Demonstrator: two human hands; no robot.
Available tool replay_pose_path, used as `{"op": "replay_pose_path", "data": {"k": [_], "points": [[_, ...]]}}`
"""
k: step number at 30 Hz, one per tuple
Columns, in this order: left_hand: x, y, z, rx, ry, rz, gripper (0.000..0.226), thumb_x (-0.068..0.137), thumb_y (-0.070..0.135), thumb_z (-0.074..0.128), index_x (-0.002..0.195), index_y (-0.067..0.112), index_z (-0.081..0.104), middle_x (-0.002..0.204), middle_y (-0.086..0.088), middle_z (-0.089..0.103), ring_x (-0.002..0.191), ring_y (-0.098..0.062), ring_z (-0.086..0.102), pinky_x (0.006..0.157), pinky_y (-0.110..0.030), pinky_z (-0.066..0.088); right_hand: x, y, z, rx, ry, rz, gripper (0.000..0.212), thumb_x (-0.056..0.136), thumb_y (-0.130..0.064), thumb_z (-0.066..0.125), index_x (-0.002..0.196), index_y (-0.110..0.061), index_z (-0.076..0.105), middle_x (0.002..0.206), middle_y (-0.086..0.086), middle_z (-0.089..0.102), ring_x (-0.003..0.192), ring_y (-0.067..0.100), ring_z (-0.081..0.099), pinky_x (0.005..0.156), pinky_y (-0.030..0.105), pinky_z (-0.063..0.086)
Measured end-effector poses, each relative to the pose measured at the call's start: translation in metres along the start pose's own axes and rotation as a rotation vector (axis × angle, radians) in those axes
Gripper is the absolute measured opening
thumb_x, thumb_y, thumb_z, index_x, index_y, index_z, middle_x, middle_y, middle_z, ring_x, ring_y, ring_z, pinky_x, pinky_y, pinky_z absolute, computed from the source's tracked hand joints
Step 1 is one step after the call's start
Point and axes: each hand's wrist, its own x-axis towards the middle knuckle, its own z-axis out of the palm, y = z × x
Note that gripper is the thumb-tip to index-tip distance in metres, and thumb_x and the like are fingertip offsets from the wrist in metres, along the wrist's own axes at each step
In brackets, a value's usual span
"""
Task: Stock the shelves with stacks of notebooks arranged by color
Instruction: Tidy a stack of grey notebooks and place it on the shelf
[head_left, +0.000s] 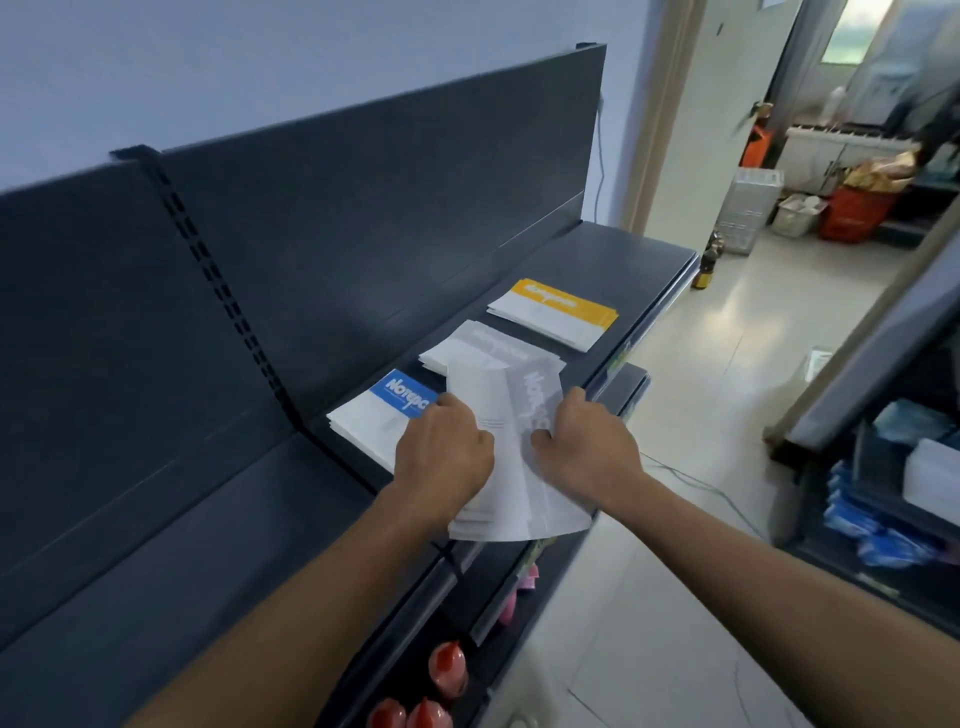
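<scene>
Head view: both hands, left hand (444, 452) and right hand (587, 447), clasp a fanned grey notebook bundle (511, 462), its long axis toward twelve o'clock. The grey stack (483, 349) on the shelf (597, 260) lies just beyond at twelve, between blue stack (374, 421) and yellow stack (556, 312).

A single head-worn wide-angle camera looks forward and steeply down from above the person's outstretched arms; it sits close over a dark shelf (597, 270) running diagonally away; an open doorway (810, 197) fills the upper right.
</scene>
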Motion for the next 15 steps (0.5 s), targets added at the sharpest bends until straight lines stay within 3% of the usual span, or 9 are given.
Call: {"op": "replay_pose_path", "data": {"k": [4, 9, 15], "points": [[0.057, 0.027, 0.021, 0.017, 0.025, 0.048, 0.038, 0.096, 0.031, 0.050, 0.119, 0.001, 0.046, 0.115, -0.016, 0.061, 0.100, -0.033, 0.060, 0.067, -0.036, 0.039, 0.052, 0.027, 0.000, 0.003, 0.025, 0.026, 0.025, 0.089, -0.034, 0.053, 0.089, -0.014, 0.038, 0.068, -0.005, 0.037, 0.060, 0.023, 0.040, 0.046, 0.029, 0.023], [0.102, 0.068, 0.043, 0.049, -0.046, 0.107, 0.039, 0.095, 0.031, 0.050, 0.119, 0.001, 0.046, 0.116, -0.018, 0.061, 0.102, -0.035, 0.061, 0.068, -0.035, 0.039, 0.094, 0.066, -0.004, -0.008, -0.002, 0.104, 0.027, 0.087, -0.035, 0.055, 0.090, -0.015, 0.038, 0.068, -0.006, 0.036, 0.062, 0.026, 0.042, 0.047, 0.030, 0.023], [0.151, 0.128, 0.060, 0.084, -0.032, 0.155, 0.037, 0.095, 0.029, 0.049, 0.119, 0.001, 0.047, 0.118, -0.017, 0.060, 0.103, -0.036, 0.060, 0.067, -0.035, 0.037, 0.149, 0.117, -0.023, 0.006, 0.007, 0.135, 0.029, 0.087, -0.036, 0.055, 0.094, -0.013, 0.039, 0.080, 0.000, 0.046, 0.071, 0.028, 0.048, 0.058, 0.033, 0.037]]}}
